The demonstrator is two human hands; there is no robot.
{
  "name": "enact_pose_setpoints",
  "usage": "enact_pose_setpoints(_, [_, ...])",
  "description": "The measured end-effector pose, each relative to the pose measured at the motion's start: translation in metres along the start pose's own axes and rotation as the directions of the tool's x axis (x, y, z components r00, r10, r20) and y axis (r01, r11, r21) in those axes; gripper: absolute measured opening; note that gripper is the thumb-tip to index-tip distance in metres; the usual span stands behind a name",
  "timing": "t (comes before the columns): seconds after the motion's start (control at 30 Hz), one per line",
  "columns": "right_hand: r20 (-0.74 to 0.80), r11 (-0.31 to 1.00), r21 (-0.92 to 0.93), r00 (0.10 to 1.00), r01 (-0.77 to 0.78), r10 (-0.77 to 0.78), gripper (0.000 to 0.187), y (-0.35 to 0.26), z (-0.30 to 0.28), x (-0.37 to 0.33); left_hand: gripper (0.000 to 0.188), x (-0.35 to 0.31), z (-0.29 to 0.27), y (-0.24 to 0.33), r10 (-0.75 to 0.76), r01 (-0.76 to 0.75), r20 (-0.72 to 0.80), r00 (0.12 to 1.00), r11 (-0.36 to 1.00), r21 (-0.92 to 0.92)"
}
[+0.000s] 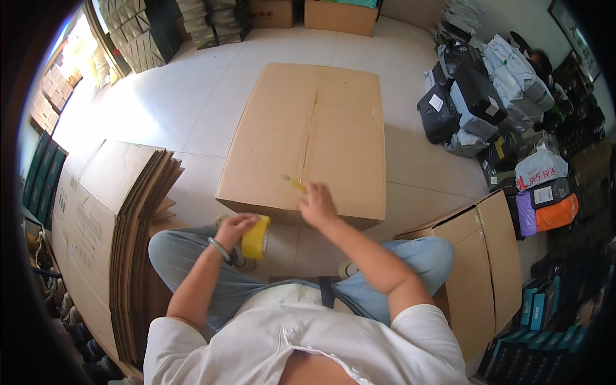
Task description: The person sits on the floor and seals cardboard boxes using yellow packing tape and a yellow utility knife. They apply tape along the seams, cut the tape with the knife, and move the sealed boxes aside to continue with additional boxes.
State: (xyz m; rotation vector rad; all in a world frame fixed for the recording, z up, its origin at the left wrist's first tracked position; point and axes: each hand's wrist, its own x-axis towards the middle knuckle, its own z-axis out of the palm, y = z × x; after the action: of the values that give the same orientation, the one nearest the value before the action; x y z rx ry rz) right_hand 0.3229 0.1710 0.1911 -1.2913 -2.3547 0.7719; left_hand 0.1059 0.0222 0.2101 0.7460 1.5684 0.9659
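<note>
A large cardboard box (346,128) stands on the floor in front of me, its top flaps folded down and meeting along a middle seam. My left hand (235,230) is closed on a wide roll of yellow tape (256,237), just off the box's near left edge. Over the near part of the box top, my right hand (318,205) grips a slim yellow tool (295,184) with a thin greyish tip. Motion blurs that hand and tool, so whether the tip touches the cardboard I cannot tell.
Flattened cartons (96,212) stand stacked at my left. Another cardboard box (471,256) sits by my right knee. Wrapped parcels (475,96) are heaped at the far right, with teal boxes (542,301) below. Dark box stacks (141,38) line the far left.
</note>
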Motion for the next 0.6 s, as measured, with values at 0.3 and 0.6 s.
enact_pose_setpoints(0.3, [0.004, 0.976, -0.191, 0.994, 0.107, -0.108, 0.053, 0.048, 0.038, -0.032, 0.024, -0.012, -0.042, 0.033, 0.244, -0.317, -0.341, 0.908, 0.932, -0.177])
enact_pose_setpoints(0.6, [0.427, 0.974, -0.214, 0.89, -0.072, 0.16, 0.035, -0.002, -0.024, -0.098, 0.031, -0.01, -0.071, 0.11, 0.309, -0.375, -0.359, 0.881, 0.918, -0.129])
